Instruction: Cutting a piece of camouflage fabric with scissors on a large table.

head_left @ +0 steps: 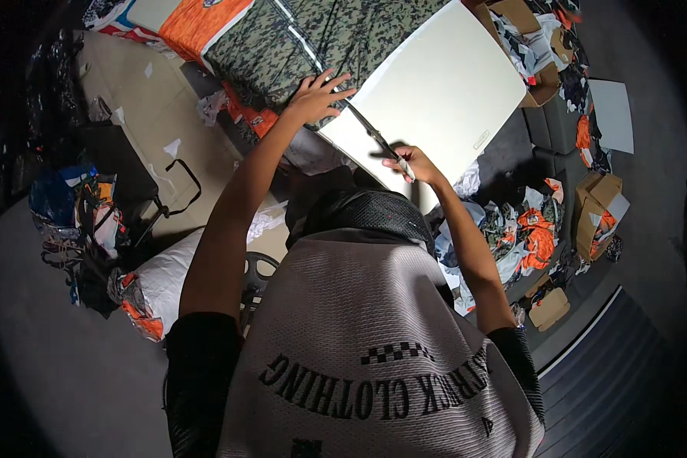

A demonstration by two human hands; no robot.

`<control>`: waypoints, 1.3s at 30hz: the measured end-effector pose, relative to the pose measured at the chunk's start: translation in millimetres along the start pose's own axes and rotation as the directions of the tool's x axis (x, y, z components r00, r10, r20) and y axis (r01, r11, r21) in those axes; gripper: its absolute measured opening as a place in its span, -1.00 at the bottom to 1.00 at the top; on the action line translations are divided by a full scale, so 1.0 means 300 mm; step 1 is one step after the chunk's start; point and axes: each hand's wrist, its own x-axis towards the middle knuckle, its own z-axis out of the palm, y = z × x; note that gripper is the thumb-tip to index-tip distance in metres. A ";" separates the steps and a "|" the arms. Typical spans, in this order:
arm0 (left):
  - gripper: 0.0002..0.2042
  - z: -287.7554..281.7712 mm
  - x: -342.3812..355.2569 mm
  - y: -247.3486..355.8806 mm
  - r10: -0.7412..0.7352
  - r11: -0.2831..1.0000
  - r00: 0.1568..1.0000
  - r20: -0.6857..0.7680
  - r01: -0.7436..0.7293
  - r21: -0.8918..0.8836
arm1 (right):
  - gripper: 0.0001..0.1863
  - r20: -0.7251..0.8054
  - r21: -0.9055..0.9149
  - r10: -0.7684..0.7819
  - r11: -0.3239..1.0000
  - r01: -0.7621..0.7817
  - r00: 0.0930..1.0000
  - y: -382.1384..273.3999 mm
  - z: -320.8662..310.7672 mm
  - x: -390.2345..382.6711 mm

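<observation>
On white table, camo cloth is pressed by splayed, empty left hand; scissors are gripped in curled right hand. Cutting seems in hand; taut cloth is needed.

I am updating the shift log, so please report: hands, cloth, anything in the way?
Left hand spread on camouflage cloth; right hand holding scissors. Cloth covering part of white table. Possibly in the way: left hand, near scissors tips.
</observation>
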 end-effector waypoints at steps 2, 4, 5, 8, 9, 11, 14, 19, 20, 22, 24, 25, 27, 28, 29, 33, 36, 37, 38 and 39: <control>-0.31 0.003 -0.001 0.000 0.000 1.000 1.000 -0.004 0.000 -0.004 | -0.74 -0.008 -0.012 -0.004 1.000 0.004 1.000 -0.008 0.007 -0.004; -0.32 0.004 -0.001 0.000 -0.003 1.000 1.000 -0.006 0.003 0.000 | -0.66 -0.018 -0.036 -0.011 0.999 0.011 1.000 -0.021 0.009 -0.009; -0.32 0.003 -0.001 0.000 -0.004 1.000 1.000 -0.007 0.004 0.002 | -0.62 -0.023 -0.048 -0.015 0.999 0.014 1.000 -0.029 0.009 -0.011; -0.32 -0.002 -0.004 0.006 -0.013 1.000 1.000 0.002 0.013 0.005 | -0.57 -0.018 -0.064 0.003 0.998 -0.004 1.000 -0.058 0.004 -0.021; -0.32 -0.006 -0.004 0.008 -0.019 1.000 1.000 0.012 0.019 0.009 | -0.57 -0.010 -0.067 0.024 0.997 -0.025 1.000 -0.067 0.000 -0.024; -0.32 -0.011 -0.004 0.012 -0.028 1.000 0.999 0.040 0.028 0.004 | -0.55 -0.006 -0.083 0.094 0.992 -0.094 0.996 -0.084 -0.006 -0.030; -0.33 -0.015 -0.004 0.013 -0.030 0.999 0.999 0.038 0.030 0.013 | -0.56 0.010 -0.098 0.070 0.993 -0.069 0.997 -0.100 -0.016 -0.032; -0.33 -0.011 -0.003 0.008 -0.022 1.000 0.999 0.038 0.022 0.010 | -0.58 0.012 -0.160 0.040 0.986 -0.038 0.999 -0.100 -0.031 -0.026; -0.33 -0.010 -0.004 0.008 -0.019 1.000 0.999 0.034 0.019 0.010 | -0.58 0.012 -0.179 0.021 0.984 -0.019 1.000 -0.097 -0.032 -0.024; -0.33 -0.008 -0.004 0.008 -0.016 1.000 0.999 0.031 0.016 0.011 | -0.59 0.013 -0.197 0.003 0.980 -0.001 1.000 -0.095 -0.035 -0.021; -0.33 -0.009 -0.004 0.008 -0.018 1.000 0.999 0.034 0.018 0.006 | -0.59 0.015 -0.182 0.017 0.983 -0.014 1.000 -0.095 -0.036 -0.021; -0.33 -0.009 -0.004 0.009 -0.020 1.000 0.999 0.035 0.020 0.003 | -0.59 0.016 -0.175 0.024 0.984 -0.021 1.000 -0.096 -0.037 -0.022; -0.33 -0.010 -0.004 0.011 -0.021 1.000 0.999 0.036 0.021 0.000 | -0.59 0.016 -0.167 0.031 0.985 -0.028 0.999 -0.102 -0.039 -0.025; -0.33 -0.011 -0.003 0.012 -0.024 1.000 0.999 0.041 0.023 0.005 | -0.59 0.023 -0.171 0.034 0.985 -0.029 0.999 -0.105 -0.041 -0.026; -0.33 -0.013 -0.003 0.013 -0.026 1.000 0.999 0.045 0.026 0.010 | -0.59 0.029 -0.175 0.036 0.984 -0.030 0.999 -0.110 -0.044 -0.026; -0.33 -0.015 -0.003 0.014 -0.029 0.999 0.998 0.054 0.029 0.018 | -0.59 0.046 -0.178 0.048 0.983 -0.039 0.998 -0.112 -0.049 -0.026; -0.33 -0.013 -0.002 0.012 -0.027 1.000 0.998 0.062 0.027 -0.001 | -0.58 0.047 -0.189 0.093 0.979 -0.082 0.995 -0.099 -0.057 -0.020; -0.33 -0.011 -0.002 0.010 -0.023 1.000 0.999 0.041 0.022 0.015 | -0.58 0.061 -0.172 0.067 0.984 -0.055 0.996 -0.092 -0.059 -0.017; -0.33 -0.009 -0.002 0.009 -0.020 1.000 0.999 0.034 0.019 0.014 | -0.58 0.064 -0.167 0.061 0.985 -0.049 0.996 -0.083 -0.061 -0.014; -0.32 -0.005 -0.002 0.007 -0.016 1.000 1.000 0.027 0.016 0.015 | -0.58 0.066 -0.163 0.054 0.986 -0.042 0.996 -0.073 -0.061 -0.011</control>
